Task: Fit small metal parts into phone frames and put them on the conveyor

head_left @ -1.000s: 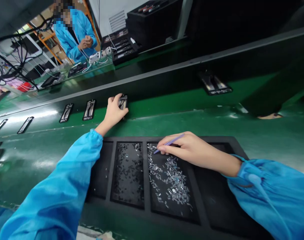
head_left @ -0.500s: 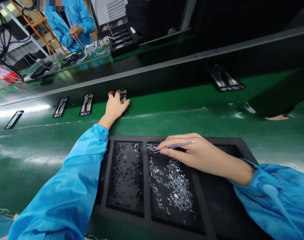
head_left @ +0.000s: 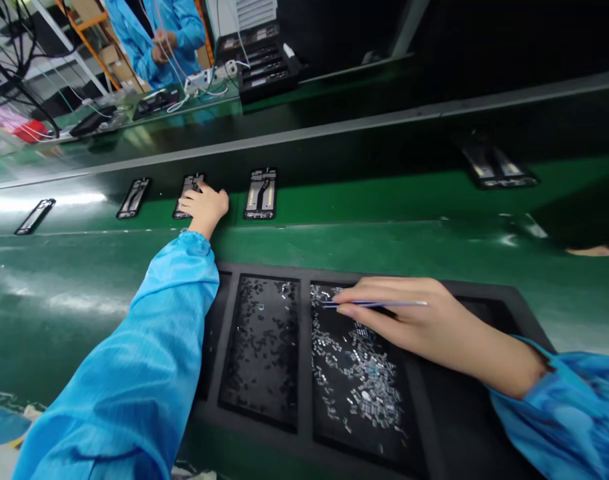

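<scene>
My left hand (head_left: pixel 205 205) reaches over the green bench, its fingers stretched out across a phone frame (head_left: pixel 197 180) and partly covering it. Just right of it lies another phone frame (head_left: pixel 260 193), untouched, with a black strip along its middle. My right hand (head_left: pixel 409 310) pinches a pair of slim tweezers (head_left: pixel 384 303). The tips of the tweezers are low over a compartment of a black tray (head_left: pixel 304 347), at its far left corner. Many small shiny metal pieces (head_left: pixel 374 380) are scattered in that compartment. Small dark pieces (head_left: pixel 259 340) fill the compartment to its left.
More phone frames lie along the bench: one (head_left: pixel 134 198) left of my hand, one (head_left: pixel 35 217) farther left and one (head_left: pixel 497 163) at right. Behind a raised grey edge (head_left: pixel 304 135) stand a black box (head_left: pixel 267 73), a power strip (head_left: pixel 204 81) and a person in blue (head_left: pixel 184 27).
My left hand has left the phone frame it was on and moved left to the neighbouring one. The tweezers lie flatter in my right hand. The view has shifted slightly.
</scene>
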Action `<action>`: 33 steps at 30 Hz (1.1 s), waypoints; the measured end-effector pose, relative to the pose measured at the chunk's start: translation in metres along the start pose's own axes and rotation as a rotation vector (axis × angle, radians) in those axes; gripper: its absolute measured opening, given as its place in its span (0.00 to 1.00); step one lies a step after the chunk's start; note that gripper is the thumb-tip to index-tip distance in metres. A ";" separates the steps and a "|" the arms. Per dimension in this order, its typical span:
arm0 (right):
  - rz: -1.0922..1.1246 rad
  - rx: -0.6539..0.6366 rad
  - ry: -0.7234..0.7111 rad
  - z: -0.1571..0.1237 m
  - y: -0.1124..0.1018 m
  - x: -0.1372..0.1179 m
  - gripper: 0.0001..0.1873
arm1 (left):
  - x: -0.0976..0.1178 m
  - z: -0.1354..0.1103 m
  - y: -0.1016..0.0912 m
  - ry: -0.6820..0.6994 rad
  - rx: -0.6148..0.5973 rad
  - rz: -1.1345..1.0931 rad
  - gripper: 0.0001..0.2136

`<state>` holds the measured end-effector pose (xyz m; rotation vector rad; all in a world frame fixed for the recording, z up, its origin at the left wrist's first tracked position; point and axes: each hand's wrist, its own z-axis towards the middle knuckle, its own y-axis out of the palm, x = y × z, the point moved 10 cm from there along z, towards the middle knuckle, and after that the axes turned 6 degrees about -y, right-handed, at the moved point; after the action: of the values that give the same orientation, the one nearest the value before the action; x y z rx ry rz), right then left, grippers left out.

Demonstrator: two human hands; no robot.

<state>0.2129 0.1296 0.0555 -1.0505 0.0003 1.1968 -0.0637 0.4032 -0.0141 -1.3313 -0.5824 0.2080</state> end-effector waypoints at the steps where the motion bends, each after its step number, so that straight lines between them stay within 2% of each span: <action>1: -0.029 0.002 -0.037 0.000 0.000 -0.006 0.06 | -0.001 0.001 0.002 -0.007 -0.002 0.002 0.33; 9: -0.252 -0.043 -0.184 -0.007 0.009 -0.039 0.13 | -0.012 0.009 0.002 -0.038 0.017 0.020 0.32; 13: -0.303 -0.051 -0.199 -0.010 0.009 -0.043 0.20 | -0.017 0.015 0.002 -0.072 0.029 0.016 0.29; 18: -0.290 -0.090 -0.205 -0.006 0.013 -0.046 0.28 | -0.009 0.015 0.000 -0.031 0.047 0.009 0.29; 26: -0.380 -0.123 -0.281 0.001 0.018 -0.055 0.15 | -0.007 0.012 -0.005 -0.001 0.078 -0.029 0.27; 33: -0.380 -0.129 -0.286 0.000 0.017 -0.056 0.21 | -0.005 0.010 -0.006 0.010 0.074 -0.077 0.30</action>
<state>0.1768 0.0867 0.0730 -0.9307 -0.4847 0.9974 -0.0743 0.4079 -0.0081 -1.2359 -0.6110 0.1585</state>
